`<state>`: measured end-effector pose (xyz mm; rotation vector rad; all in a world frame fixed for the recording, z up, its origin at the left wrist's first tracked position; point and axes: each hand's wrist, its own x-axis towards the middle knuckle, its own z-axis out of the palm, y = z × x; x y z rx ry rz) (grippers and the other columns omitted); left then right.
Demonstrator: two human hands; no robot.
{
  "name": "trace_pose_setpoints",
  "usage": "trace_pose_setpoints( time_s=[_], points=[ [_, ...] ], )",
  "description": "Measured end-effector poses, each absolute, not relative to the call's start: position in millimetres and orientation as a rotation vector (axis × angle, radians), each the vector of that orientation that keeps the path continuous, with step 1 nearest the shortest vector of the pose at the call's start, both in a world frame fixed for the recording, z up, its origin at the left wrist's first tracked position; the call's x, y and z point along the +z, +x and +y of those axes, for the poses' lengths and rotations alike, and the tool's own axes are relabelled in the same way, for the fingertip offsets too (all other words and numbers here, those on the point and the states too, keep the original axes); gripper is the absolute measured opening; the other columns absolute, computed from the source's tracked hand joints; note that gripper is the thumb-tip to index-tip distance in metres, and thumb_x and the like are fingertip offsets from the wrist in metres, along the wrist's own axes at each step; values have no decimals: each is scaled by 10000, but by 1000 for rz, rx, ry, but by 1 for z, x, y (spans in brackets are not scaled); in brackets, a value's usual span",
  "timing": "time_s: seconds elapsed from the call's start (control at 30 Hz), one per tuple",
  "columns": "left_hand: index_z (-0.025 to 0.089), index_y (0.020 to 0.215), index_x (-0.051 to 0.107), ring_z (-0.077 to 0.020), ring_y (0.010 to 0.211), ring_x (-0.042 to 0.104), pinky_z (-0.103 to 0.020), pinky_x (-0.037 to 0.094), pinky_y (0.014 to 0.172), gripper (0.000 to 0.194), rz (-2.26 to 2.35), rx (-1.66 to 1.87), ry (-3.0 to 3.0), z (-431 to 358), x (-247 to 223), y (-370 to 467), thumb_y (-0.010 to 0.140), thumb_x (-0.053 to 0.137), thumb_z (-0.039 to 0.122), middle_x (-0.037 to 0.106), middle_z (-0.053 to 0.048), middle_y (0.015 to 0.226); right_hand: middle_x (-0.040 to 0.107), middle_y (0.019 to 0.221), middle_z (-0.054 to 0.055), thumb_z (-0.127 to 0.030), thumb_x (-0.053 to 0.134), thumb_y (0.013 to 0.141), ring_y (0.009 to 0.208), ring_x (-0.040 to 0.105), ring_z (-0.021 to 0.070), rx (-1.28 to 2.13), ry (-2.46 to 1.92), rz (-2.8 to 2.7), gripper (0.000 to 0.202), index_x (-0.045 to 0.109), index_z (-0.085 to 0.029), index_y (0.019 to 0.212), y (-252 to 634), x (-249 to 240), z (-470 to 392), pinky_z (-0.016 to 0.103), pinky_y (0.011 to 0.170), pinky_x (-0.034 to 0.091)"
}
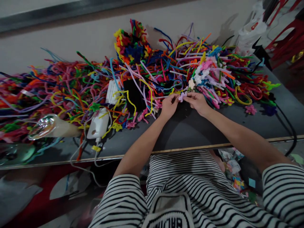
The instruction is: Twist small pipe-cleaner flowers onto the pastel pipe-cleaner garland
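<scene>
Between my two hands is a small lilac pipe-cleaner flower (182, 97), held just above the dark tabletop. My left hand (170, 105) pinches its left side with thumb and forefinger. On the other side, the fingers of my right hand (196, 102) are closed on the flower too. Right behind my hands sits a cream pipe-cleaner flower (191, 83). White flowers (200, 75) and a pink flower (206, 64) lie bunched on the pile a little farther back.
A long heap of coloured pipe cleaners (71, 79) runs along the wall. Scissors with yellow and red handles (243, 98) lie to the right. A white power adapter (98, 123) with a cable, a plastic bottle (59, 126) and a black box (132, 95) are to the left.
</scene>
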<state>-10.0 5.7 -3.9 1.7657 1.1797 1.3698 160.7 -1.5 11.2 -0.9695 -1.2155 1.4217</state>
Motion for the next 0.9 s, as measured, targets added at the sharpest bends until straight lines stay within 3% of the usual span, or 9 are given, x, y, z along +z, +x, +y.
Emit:
trace_pose_setpoints(
  time_s=[0.33, 0.53, 0.73, 0.9],
  points=[
    [198, 903, 724, -149, 776, 653, -281, 501, 766, 94, 1179, 1351, 1889, -2, -2, -7, 904, 631, 194, 743, -15, 849, 316, 403, -117, -388, 797, 775, 357, 211, 31, 1602, -961, -1267, 309, 573, -189, 700, 166, 17, 2, 209, 378, 130],
    [206, 898, 722, -154, 797, 661, -283, 512, 784, 87, 1204, 1352, 1874, -2, -1, -8, 913, 636, 209, 744, -14, 863, 300, 406, -123, -374, 785, 797, 356, 202, 28, 1649, -942, -1276, 302, 565, -179, 727, 165, 23, -1, 204, 375, 135],
    [201, 913, 721, -132, 746, 633, -269, 501, 754, 98, 1209, 1394, 1766, -3, 5, -8, 921, 628, 171, 716, -10, 842, 462, 479, -81, -333, 719, 814, 383, 319, 46, 1563, -888, -1170, 202, 625, -168, 880, 165, 21, -1, 202, 382, 201],
    [199, 950, 713, -133, 773, 636, -255, 485, 717, 80, 1254, 1514, 1721, -6, 9, -7, 926, 642, 228, 723, -21, 893, 607, 656, -32, -410, 762, 782, 436, 459, 61, 1477, -911, -1205, 330, 640, -174, 976, 165, 16, 0, 215, 378, 268]
  ],
)
